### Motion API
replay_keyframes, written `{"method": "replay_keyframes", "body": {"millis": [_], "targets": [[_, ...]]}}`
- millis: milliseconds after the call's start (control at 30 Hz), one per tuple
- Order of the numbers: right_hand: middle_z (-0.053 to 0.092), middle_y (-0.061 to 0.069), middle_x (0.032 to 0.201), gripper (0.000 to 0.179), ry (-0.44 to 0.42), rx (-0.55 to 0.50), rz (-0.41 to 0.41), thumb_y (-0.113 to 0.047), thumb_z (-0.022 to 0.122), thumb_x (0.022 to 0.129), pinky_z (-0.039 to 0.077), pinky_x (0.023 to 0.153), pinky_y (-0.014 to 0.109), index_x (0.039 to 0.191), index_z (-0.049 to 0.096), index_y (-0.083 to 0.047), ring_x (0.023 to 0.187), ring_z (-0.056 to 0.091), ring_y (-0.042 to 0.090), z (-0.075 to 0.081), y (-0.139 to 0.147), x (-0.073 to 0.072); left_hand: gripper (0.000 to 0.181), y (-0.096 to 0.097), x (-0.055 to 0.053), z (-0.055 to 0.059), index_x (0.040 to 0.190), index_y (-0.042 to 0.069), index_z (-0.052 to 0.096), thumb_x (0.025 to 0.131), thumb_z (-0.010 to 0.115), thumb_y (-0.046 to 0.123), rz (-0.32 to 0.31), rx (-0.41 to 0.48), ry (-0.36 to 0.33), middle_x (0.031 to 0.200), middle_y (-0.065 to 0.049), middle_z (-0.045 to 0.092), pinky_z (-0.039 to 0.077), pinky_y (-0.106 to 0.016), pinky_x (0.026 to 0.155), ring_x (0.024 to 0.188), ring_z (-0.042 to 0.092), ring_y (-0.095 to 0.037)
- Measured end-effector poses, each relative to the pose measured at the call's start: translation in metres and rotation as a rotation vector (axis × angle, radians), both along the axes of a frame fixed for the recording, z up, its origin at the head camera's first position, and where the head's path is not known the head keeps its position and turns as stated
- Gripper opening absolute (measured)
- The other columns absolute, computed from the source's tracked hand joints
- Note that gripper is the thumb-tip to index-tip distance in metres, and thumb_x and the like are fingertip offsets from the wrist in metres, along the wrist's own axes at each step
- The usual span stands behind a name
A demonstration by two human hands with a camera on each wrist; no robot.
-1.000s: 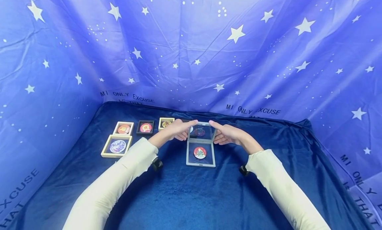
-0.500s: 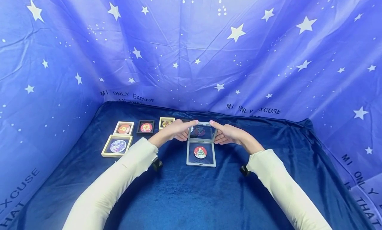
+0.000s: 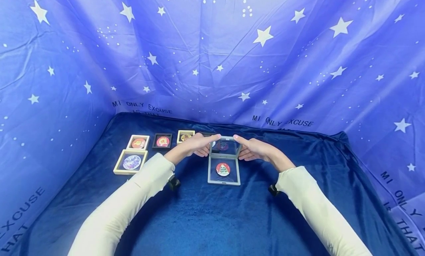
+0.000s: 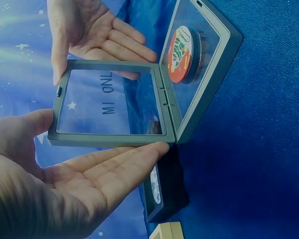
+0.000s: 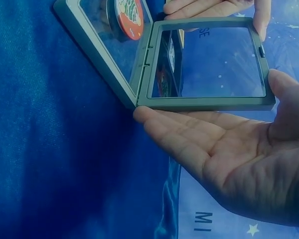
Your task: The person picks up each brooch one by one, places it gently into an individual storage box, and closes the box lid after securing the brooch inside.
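A grey hinged display case with clear film panes stands unfolded on the blue cloth. Its lower half lies flat and bears a round red badge with a Christmas tree on it. The raised lid is between both hands. My left hand touches the lid's left side, thumb at the top edge and straight fingers reaching toward the hinge. On the other side, my right hand mirrors this, its thumb pressing the top edge and its extended fingertips by the hinge corner.
To the left sit a cream case with a purple badge, a pale case with an orange badge and a black case. Another cream case is near my left hand; a dark case stands behind the lid. Star-print curtains surround the table.
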State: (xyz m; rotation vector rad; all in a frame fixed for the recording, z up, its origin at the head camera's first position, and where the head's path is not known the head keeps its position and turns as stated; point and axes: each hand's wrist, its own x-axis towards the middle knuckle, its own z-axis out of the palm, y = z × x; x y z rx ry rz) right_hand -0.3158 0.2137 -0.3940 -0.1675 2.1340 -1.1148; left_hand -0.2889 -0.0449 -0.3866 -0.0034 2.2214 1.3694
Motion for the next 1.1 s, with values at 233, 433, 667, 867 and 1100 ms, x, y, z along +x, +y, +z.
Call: {"method": "replay_keyframes", "body": {"millis": [233, 433, 667, 867, 1100], "targets": [[0.052, 0.034, 0.145, 0.093, 0.007, -0.006, 0.013, -0.069, 0.038, 0.101, 0.043, 0.113, 0.051, 0.149, 0.039, 0.011, 0.134, 0.056, 0.041, -0.001, 0.001, 0.002, 0.080, -0.002, 0.001, 0.001, 0.129, -0.011, 0.059, 0.095, 0.058, 0.061, -0.012, 0.017, -0.004, 0.128, -0.029, 0.066, 0.051, -0.050, 0.104, 0.119, 0.067, -0.039], [0.050, 0.034, 0.145, 0.090, 0.020, -0.017, 0.030, -0.066, 0.037, 0.103, 0.042, 0.114, 0.051, 0.149, 0.039, 0.011, 0.136, 0.054, 0.041, -0.001, 0.003, 0.004, 0.079, -0.004, 0.001, -0.001, 0.129, -0.010, 0.059, 0.095, 0.059, 0.062, -0.031, 0.002, 0.004, 0.128, -0.027, 0.067, 0.052, -0.048, 0.103, 0.118, 0.068, -0.036], [0.049, 0.035, 0.146, 0.087, 0.023, -0.031, 0.045, -0.062, 0.038, 0.104, 0.039, 0.116, 0.051, 0.149, 0.039, 0.013, 0.139, 0.050, 0.042, -0.002, 0.005, 0.007, 0.075, -0.006, 0.003, -0.004, 0.128, -0.009, 0.061, 0.096, 0.057, 0.059, -0.063, -0.002, 0.041, 0.126, -0.026, 0.068, 0.053, -0.046, 0.102, 0.118, 0.068, -0.035], [0.047, 0.034, 0.148, 0.085, 0.041, -0.027, 0.076, -0.061, 0.039, 0.105, 0.039, 0.116, 0.051, 0.151, 0.037, 0.010, 0.141, 0.048, 0.042, -0.005, 0.007, 0.009, 0.076, -0.010, 0.004, -0.010, 0.129, -0.009, 0.062, 0.096, 0.057, 0.060, -0.093, 0.000, 0.075, 0.127, -0.026, 0.068, 0.053, -0.045, 0.102, 0.118, 0.068, -0.034], [0.046, 0.031, 0.151, 0.082, 0.068, -0.031, 0.097, -0.060, 0.039, 0.105, 0.039, 0.116, 0.050, 0.151, 0.040, 0.007, 0.142, 0.046, 0.042, -0.008, 0.010, 0.013, 0.080, -0.013, 0.007, -0.013, 0.136, -0.008, 0.057, 0.095, 0.059, 0.060, -0.121, 0.002, 0.089, 0.132, -0.025, 0.066, 0.052, -0.045, 0.104, 0.121, 0.066, -0.034]]}}
